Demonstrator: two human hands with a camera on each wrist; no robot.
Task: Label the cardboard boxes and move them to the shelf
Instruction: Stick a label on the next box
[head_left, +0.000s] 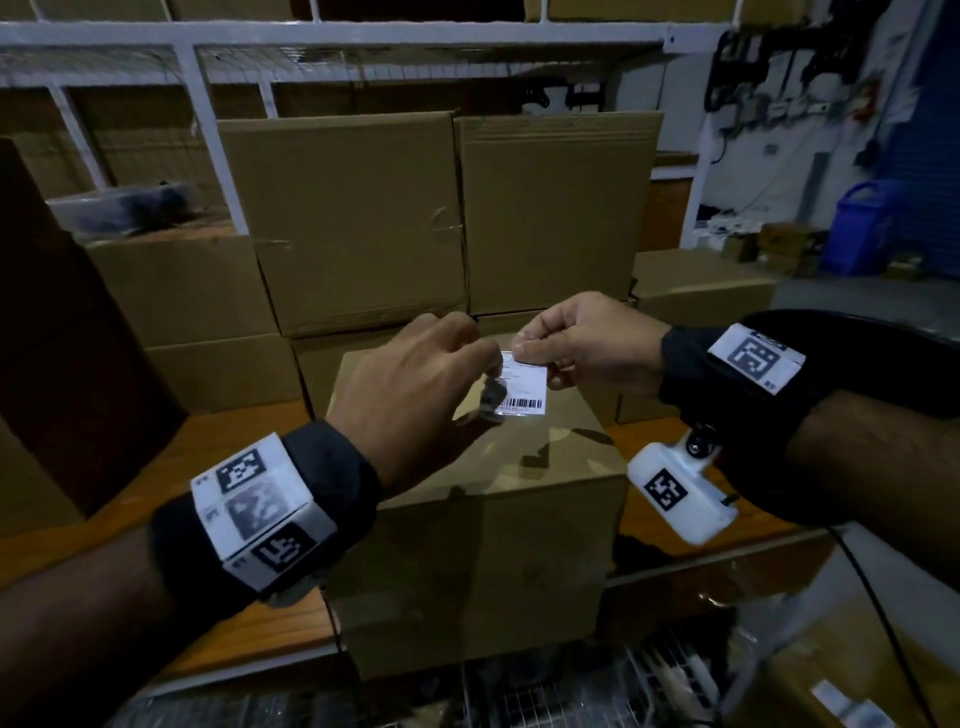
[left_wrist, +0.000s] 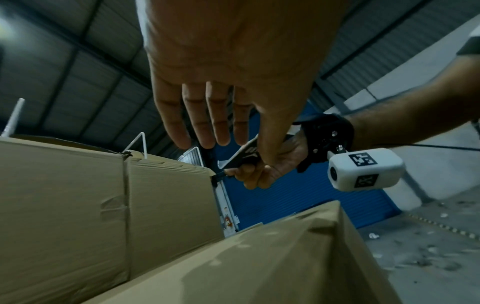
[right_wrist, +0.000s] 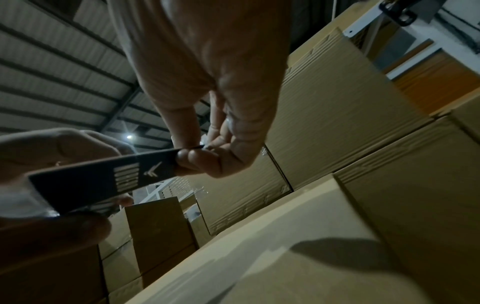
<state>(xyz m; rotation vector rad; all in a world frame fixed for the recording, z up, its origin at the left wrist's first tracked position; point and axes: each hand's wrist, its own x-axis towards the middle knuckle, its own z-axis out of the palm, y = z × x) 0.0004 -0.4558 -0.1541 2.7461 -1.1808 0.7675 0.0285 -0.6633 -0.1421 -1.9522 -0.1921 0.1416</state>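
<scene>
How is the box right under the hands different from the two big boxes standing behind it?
The near box sits alone at the table's front edge, while the two big boxes stand side by side on top of other boxes. The near box looks smaller and the big boxes rise taller behind it. The near box has the label held just above it by both hands; the big boxes have nothing held over them. All are plain brown cardboard with no label stuck on the faces shown.

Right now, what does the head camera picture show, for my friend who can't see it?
Two hands hold a small barcode label above a cardboard box: the right hand pinches its top corner, the left hand its left edge. More boxes are stacked behind.
</scene>
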